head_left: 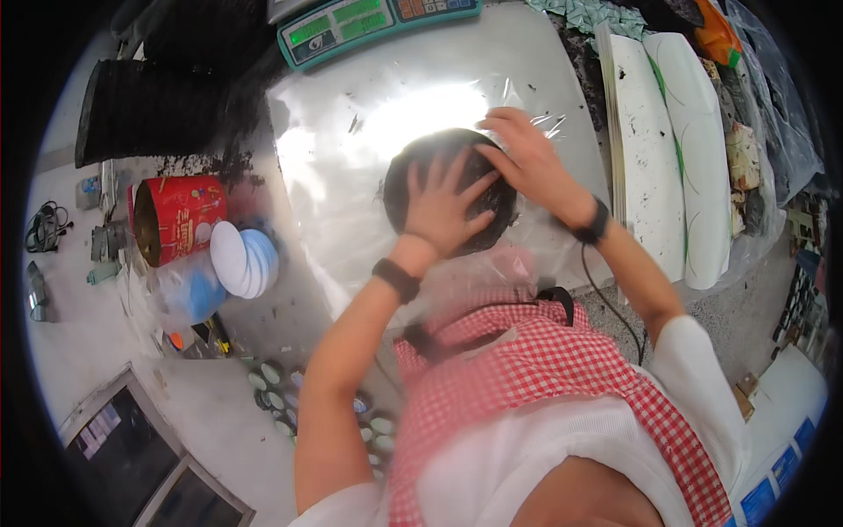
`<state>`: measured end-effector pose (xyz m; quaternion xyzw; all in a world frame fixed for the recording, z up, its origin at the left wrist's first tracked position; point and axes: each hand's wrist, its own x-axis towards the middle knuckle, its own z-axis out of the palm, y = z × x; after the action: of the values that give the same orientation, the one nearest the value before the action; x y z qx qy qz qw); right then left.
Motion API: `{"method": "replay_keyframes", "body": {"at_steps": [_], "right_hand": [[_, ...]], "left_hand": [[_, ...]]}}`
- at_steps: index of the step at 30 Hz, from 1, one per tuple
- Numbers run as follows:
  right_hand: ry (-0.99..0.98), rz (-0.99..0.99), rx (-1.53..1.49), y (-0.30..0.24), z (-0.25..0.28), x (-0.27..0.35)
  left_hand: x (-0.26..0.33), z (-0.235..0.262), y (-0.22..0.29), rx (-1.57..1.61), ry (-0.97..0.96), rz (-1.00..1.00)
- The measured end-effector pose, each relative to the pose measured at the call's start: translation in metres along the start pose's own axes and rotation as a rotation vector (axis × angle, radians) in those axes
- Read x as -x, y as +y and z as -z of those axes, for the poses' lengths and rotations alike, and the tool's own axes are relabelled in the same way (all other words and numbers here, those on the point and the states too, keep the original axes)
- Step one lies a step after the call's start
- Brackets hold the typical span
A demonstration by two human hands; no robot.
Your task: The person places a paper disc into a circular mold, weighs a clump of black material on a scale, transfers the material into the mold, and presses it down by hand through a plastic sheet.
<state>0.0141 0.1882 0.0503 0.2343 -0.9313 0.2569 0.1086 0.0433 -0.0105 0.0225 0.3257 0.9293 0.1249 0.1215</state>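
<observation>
A dark, round, flat mass (413,149), nearly black, lies on a clear shiny plastic sheet (325,189) over a pale work surface. My left hand (446,206) is open, its fingers spread across the top of this mass. At the far right edge of the round mass is my right hand (532,162), fingers apart, with the thumb at the rim. Neither hand grips anything that I can see. The palms hide part of the mass, and what it is made of cannot be told. Dark crumbs are scattered on the plastic around it.
A teal digital scale (378,31) stands at the far edge. To the left are a black container (132,110), a red can (180,215) on its side and several pale round discs (241,259). Stacked white sheets (663,149) line the right side, beside an orange-handled item (717,35).
</observation>
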Motion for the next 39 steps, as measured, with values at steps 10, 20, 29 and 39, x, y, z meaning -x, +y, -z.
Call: {"method": "replay_keyframes", "body": {"at_steps": [10, 20, 29, 39], "right_hand": [[-0.195, -0.793, -0.911, -0.052, 0.07, 0.105], [0.104, -0.724, -1.912, 0.037, -0.025, 0.076], [0.31, -0.302, -1.283, 0.001, 0.024, 0.009], [-0.105, -0.026, -0.71, 0.001, -0.001, 0.003]], "left_hand": [[-0.018, -0.005, 0.002, -0.044, 0.124, 0.02], [-0.035, -0.005, 0.005, -0.081, 0.061, -0.023], [-0.028, -0.012, -0.012, -0.125, -0.171, -0.062], [-0.028, 0.024, 0.011, -0.126, -0.089, -0.099]]}}
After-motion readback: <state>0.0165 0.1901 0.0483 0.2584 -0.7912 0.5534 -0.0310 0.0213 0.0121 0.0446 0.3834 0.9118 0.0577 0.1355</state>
